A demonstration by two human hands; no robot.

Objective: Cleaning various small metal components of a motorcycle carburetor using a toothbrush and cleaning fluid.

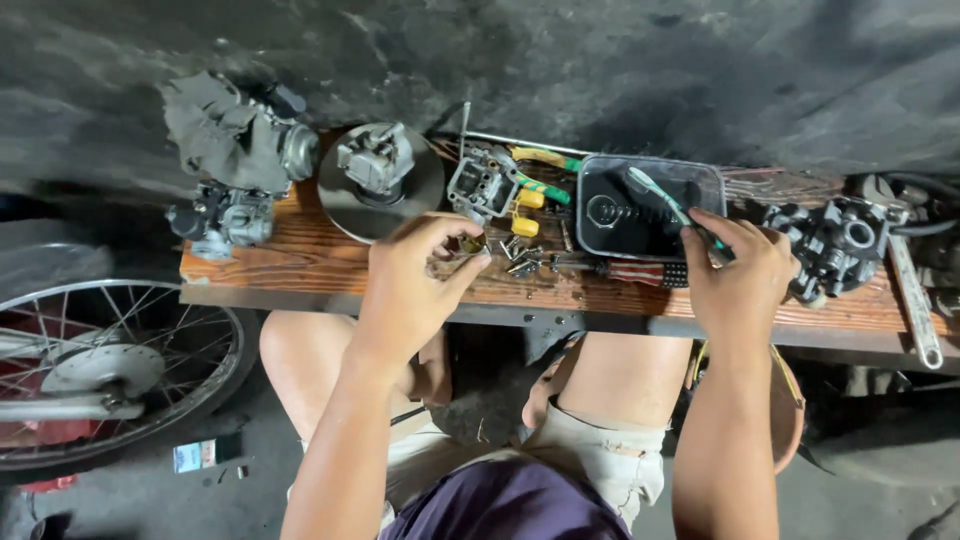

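Note:
My left hand [412, 285] pinches a small brass part [470, 243] over the wooden bench [300, 262], just in front of a grey carburetor body [482, 183]. My right hand [738, 278] grips a green toothbrush [668, 203], whose bristled end reaches over a black rectangular tray [600, 228] holding dark liquid and a metal ring with a spring. Small screws and bits [518, 258] lie scattered between the two hands.
On the bench stand a round metal dish [345, 205] with a carburetor piece, another carburetor [220, 215] at the left end, a dark carburetor [835, 245] and a wrench [915, 300] at the right. A spoked wheel [110, 370] lies on the floor at left.

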